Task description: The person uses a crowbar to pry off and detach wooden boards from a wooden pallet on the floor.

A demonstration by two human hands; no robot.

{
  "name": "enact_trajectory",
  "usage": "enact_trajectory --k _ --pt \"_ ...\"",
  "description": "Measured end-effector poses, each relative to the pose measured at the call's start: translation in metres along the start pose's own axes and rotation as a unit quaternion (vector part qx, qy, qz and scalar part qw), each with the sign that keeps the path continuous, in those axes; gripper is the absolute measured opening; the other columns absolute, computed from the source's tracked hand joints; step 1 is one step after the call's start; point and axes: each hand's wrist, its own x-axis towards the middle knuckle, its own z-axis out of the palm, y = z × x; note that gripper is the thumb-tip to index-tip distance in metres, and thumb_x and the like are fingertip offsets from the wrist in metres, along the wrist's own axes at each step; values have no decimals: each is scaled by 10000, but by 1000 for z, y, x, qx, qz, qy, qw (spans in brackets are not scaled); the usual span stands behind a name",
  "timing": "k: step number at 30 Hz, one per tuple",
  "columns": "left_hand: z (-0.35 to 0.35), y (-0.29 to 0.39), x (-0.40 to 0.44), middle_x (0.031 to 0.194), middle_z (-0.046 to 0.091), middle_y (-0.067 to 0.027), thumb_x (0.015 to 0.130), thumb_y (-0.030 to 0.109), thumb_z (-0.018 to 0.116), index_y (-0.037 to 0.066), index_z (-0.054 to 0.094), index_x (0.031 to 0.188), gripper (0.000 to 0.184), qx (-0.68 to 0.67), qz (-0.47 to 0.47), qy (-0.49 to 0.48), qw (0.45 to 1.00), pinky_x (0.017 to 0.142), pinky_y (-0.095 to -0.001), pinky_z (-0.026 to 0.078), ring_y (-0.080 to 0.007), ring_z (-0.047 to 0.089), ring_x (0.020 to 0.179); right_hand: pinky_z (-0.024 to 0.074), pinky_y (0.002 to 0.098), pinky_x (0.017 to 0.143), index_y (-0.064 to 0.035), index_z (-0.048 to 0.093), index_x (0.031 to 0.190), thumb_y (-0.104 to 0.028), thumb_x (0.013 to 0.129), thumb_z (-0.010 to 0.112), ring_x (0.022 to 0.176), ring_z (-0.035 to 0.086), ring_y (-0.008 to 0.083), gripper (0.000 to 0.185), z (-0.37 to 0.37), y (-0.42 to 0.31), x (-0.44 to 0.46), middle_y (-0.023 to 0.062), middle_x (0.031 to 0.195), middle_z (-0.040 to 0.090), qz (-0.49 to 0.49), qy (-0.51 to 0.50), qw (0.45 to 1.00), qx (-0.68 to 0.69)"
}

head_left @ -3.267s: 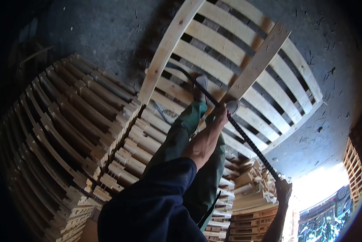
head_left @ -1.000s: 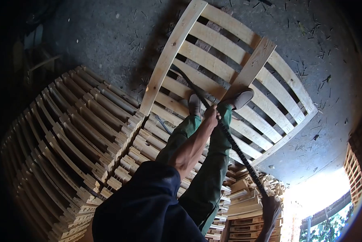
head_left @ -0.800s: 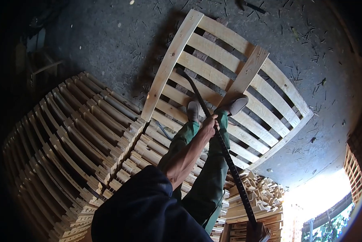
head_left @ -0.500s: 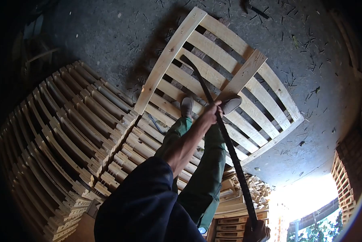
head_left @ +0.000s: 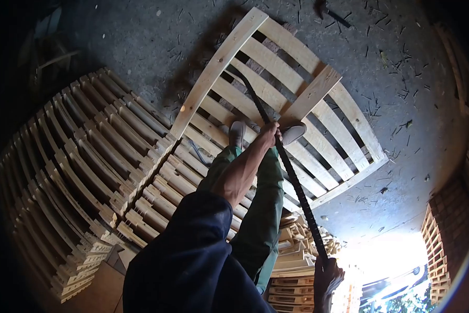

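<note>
A long, dark, ribbed pry bar (head_left: 300, 194) slants across the view, its curved end over the slats of a wooden pallet (head_left: 311, 97). My left hand (head_left: 270, 134) is closed around the bar's middle, close to my right shoe (head_left: 294, 133). Lower down, my right hand (head_left: 328, 275) grips the bar near its other end. The bar's tip lies by the long edge board (head_left: 221, 65); whether it is wedged under a slat I cannot tell. Both my shoes rest on the pallet, the left shoe (head_left: 237, 133) beside the bar.
Tall stacks of pallets (head_left: 83, 161) stand on the left. A hammer (head_left: 336, 15) lies on the concrete floor (head_left: 401, 130), among scattered nails or splinters. Wood scraps (head_left: 302, 237) are piled below the pallet, and a brighter opening is at the lower right.
My right hand has risen in view with the lower end of the bar. The bar's curved tip has shifted slightly towards the edge board. My left hand keeps its grip.
</note>
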Motion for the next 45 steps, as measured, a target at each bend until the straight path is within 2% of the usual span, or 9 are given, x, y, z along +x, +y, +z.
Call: enact_trajectory --k 10,14,22,28,32,36,37,41,45 --pt "7 13 -6 486 345 1 779 111 533 114 399 650 187 21 -6 -8 1000 362 -318 340 -134 343 358 343 397 471 -98 471 618 -304 721 710 438 474 286 331 -14 -12 0 82 477 494 64 -41 996 50" --pt "8 15 -13 471 307 52 812 134 530 158 357 586 285 22 -25 13 999 345 -253 279 -75 294 355 354 390 479 -102 466 613 -304 724 710 435 455 276 335 -10 -14 -1 69 479 466 60 -30 997 46" --pt "12 15 -40 475 357 6 811 148 566 113 402 627 250 38 -13 34 999 346 -297 338 -132 352 359 368 390 489 -126 500 621 -331 745 685 457 473 260 303 -36 -35 2 56 510 493 39 -2 999 -7" --pt "36 -6 -69 464 357 47 814 201 601 153 381 598 312 1 -53 -33 998 349 -242 317 -95 329 357 379 391 496 -144 525 627 -352 761 666 473 487 248 285 -72 -73 2 46 534 514 33 -25 996 -73" --pt "14 50 -52 467 350 56 818 173 576 164 383 610 284 -68 -141 -118 981 341 -240 326 -83 332 348 386 391 501 -156 542 631 -366 771 653 484 496 240 276 -101 -86 3 40 549 527 21 -52 991 -122" --pt "12 77 -43 465 330 56 833 174 536 172 375 610 275 -17 -110 -130 985 347 -250 323 -78 335 362 393 391 506 -168 559 635 -379 782 641 496 505 232 271 -118 -90 23 33 565 541 5 -46 986 -160" --pt "19 71 -44 467 329 55 833 171 531 169 375 612 271 -28 -106 -95 989 345 -253 318 -81 331 362 359 389 507 -108 463 609 -300 722 710 458 450 273 332 -108 -84 32 65 501 447 29 30 998 -55" --pt "58 34 -14 479 336 34 834 153 507 151 382 637 234 -29 -37 -19 999 347 -280 309 -100 331 361 352 370 513 -110 448 598 -368 736 675 457 414 242 370 -17 28 53 43 503 399 -15 50 994 -98" --pt "69 19 1 490 339 16 821 139 502 122 400 681 173 -57 4 -31 998 357 -285 323 -116 340 371 325 354 512 -132 420 564 -218 698 707 448 412 227 329 -8 57 88 27 490 404 -56 116 989 -78"
